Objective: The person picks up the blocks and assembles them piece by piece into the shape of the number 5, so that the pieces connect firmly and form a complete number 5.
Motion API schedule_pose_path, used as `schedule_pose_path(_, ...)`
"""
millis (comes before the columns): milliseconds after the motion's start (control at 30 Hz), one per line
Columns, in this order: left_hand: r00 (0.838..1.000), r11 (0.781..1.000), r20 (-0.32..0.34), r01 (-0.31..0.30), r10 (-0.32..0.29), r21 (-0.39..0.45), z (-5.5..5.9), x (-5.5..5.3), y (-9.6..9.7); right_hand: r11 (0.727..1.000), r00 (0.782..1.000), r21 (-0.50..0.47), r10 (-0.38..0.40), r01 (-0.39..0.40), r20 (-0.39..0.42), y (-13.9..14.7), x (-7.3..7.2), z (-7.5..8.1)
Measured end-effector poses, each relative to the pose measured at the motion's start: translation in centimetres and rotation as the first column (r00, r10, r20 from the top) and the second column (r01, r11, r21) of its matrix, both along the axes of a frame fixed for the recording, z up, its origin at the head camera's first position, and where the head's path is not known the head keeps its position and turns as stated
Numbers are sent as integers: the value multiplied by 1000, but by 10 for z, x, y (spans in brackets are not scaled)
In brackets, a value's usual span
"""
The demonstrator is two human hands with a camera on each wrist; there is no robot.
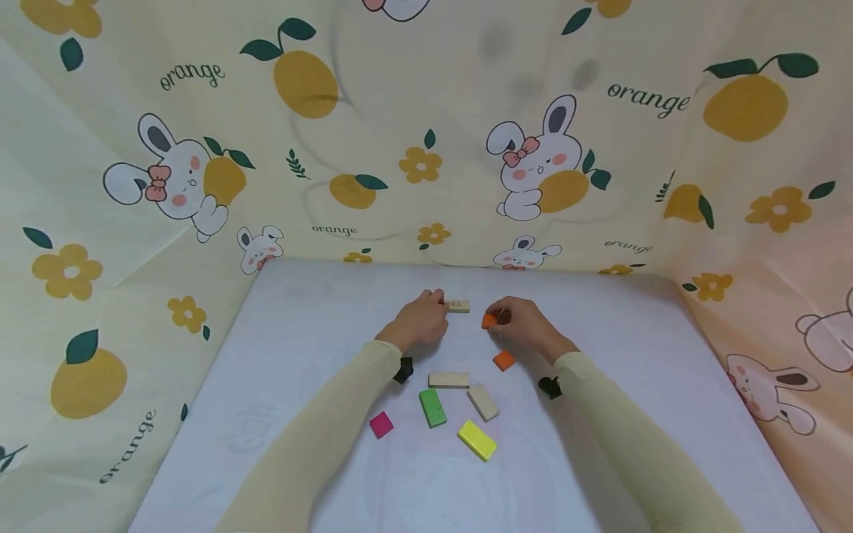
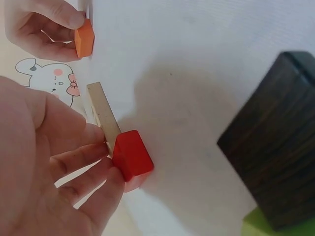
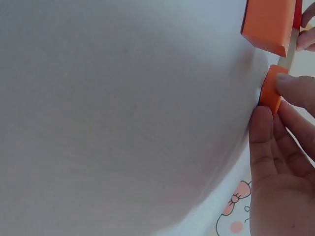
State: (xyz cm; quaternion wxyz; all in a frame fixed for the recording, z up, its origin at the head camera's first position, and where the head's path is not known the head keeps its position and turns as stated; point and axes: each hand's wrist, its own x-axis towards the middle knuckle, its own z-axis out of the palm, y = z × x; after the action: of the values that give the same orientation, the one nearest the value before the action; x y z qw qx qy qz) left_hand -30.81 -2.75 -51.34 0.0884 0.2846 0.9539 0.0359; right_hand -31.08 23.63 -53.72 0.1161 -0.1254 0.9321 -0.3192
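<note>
My left hand [image 1: 421,323] is at the back of the table, its fingertips holding a red block [image 2: 133,157], which the hand hides from the head view. Touching or very close to the red block is a plain wooden block [image 1: 457,306] standing on its narrow side. To the right, my right hand [image 1: 523,324] pinches an orange block [image 3: 270,91] between thumb and fingers, at table level. A second orange block [image 1: 504,360] lies nearer, below that hand. In the left wrist view the right hand's fingers also show around the orange block.
Nearer on the white table lie two plain wooden blocks [image 1: 449,380] [image 1: 483,402], a green block [image 1: 432,408], a yellow block [image 1: 477,440] and a pink block [image 1: 381,425]. A dark wood-grained block [image 2: 275,137] looms in the left wrist view. Printed cloth [image 1: 426,200] surrounds the table.
</note>
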Motion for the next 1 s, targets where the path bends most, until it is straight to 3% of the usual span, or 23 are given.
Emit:
schedule_pose_path(567, 999, 1000, 37, -4, 4, -2, 0, -4, 2, 999, 1000, -32, -7, 6, -25, -3, -17, 9)
schedule_pose_path(1000, 999, 1000, 40, -15, 15, -5, 1, -5, 3, 998, 998, -31, 51, -52, -29, -19, -36, 8)
